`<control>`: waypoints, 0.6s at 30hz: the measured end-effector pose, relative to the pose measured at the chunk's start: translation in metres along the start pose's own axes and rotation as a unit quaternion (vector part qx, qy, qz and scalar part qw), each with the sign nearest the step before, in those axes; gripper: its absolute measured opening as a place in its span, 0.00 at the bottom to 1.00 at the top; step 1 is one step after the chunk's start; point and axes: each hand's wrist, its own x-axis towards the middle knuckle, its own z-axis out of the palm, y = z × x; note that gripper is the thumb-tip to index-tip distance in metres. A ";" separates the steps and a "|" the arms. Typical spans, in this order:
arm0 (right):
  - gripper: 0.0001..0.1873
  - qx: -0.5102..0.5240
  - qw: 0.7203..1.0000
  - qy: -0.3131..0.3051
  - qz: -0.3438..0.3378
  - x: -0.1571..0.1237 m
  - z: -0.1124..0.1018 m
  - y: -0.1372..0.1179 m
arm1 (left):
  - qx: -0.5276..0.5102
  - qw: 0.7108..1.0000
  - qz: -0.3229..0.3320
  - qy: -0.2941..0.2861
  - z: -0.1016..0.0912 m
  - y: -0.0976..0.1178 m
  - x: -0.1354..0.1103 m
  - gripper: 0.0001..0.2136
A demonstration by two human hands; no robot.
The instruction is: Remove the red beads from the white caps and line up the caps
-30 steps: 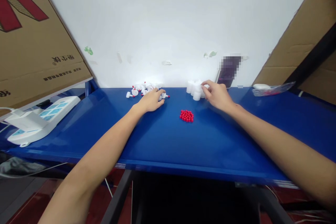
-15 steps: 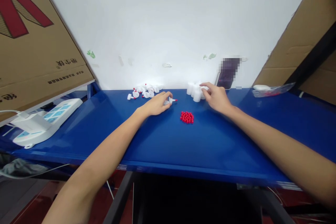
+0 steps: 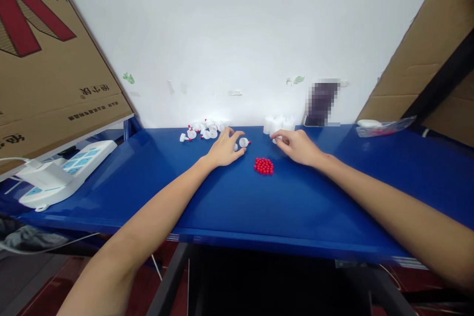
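Observation:
My left hand (image 3: 224, 148) has its fingers spread on the blue table, around a white nozzle cap (image 3: 243, 142) with a red tip. The cap lies on its side by the thumb and fingertips, its round open end showing. Another small white piece (image 3: 235, 147) shows partly under the palm. My right hand (image 3: 296, 146) curls its thumb and index finger round a white bottle (image 3: 274, 141), mostly hidden by the fingers. Just behind it stand several white bottles (image 3: 272, 125) against the wall. A cluster of small red caps (image 3: 263, 166) lies between the hands, nearer me.
Several white nozzle caps (image 3: 211, 131) with red tips are piled at the wall, left of centre. A power strip (image 3: 79, 163) lies far left beside a cardboard box (image 3: 55, 74). A blurred dark phone-like object (image 3: 321, 103) leans on the wall; a plastic bag (image 3: 387, 127) lies right.
My left fingers have spread, and the nozzle cap has turned so its open end shows. My right hand has moved left and nearer me, closing round the front bottle.

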 end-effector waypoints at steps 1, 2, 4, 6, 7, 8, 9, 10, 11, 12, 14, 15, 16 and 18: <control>0.17 -0.001 1.000 -0.005 -0.001 0.000 0.000 0.000 | -0.003 1.000 0.006 -0.001 0.001 -0.001 0.000 0.26; 0.17 -0.003 1.000 -0.010 0.000 -0.001 0.000 -0.001 | -0.004 1.000 0.013 -0.006 0.002 -0.002 0.001 0.27; 0.17 -0.006 1.000 -0.015 0.007 -0.001 -0.001 -0.003 | -0.001 1.000 0.021 -0.023 0.001 -0.004 0.003 0.26; 0.16 -0.008 1.000 -0.006 0.016 -0.001 -0.002 -0.005 | 0.005 0.999 0.029 -0.045 0.000 -0.004 0.004 0.23; 0.16 -0.008 1.000 0.000 0.020 -0.001 -0.002 -0.006 | 0.008 0.998 0.031 -0.054 -0.001 -0.004 0.005 0.22; 0.15 -0.007 1.000 0.005 0.022 -0.001 -0.002 -0.006 | 0.011 0.998 0.030 -0.060 -0.002 -0.004 0.006 0.21; 0.15 -0.005 1.000 0.005 0.022 0.000 -0.002 -0.007 | 0.011 0.997 0.026 -0.065 -0.002 -0.003 0.006 0.21; 0.15 -0.002 1.000 0.001 0.022 -0.001 -0.002 -0.008 | 0.009 0.997 0.021 -0.070 -0.003 -0.003 0.007 0.21; 0.15 0.003 1.000 -0.005 0.022 -0.001 -0.002 -0.008 | 0.006 0.997 0.015 -0.073 -0.003 -0.002 0.007 0.20; 0.15 0.007 1.000 -0.013 0.021 -0.001 -0.001 -0.009 | 0.001 0.997 0.011 -0.075 -0.004 -0.002 0.007 0.20; 0.16 0.017 0.999 -0.026 0.022 -0.001 0.000 -0.010 | -0.010 0.997 0.013 -0.072 -0.004 0.000 0.006 0.20; 0.17 0.022 0.999 -0.031 0.024 -0.001 0.000 -0.011 | -0.012 0.998 0.020 -0.063 -0.005 0.001 0.005 0.20; 0.17 0.027 0.999 -0.034 0.026 -0.001 0.001 -0.012 | -0.013 0.998 0.031 -0.052 -0.006 0.002 0.005 0.20; 0.18 0.041 0.998 -0.033 0.029 -0.002 0.001 -0.014 | -0.010 0.998 0.063 -0.027 -0.008 0.006 0.003 0.20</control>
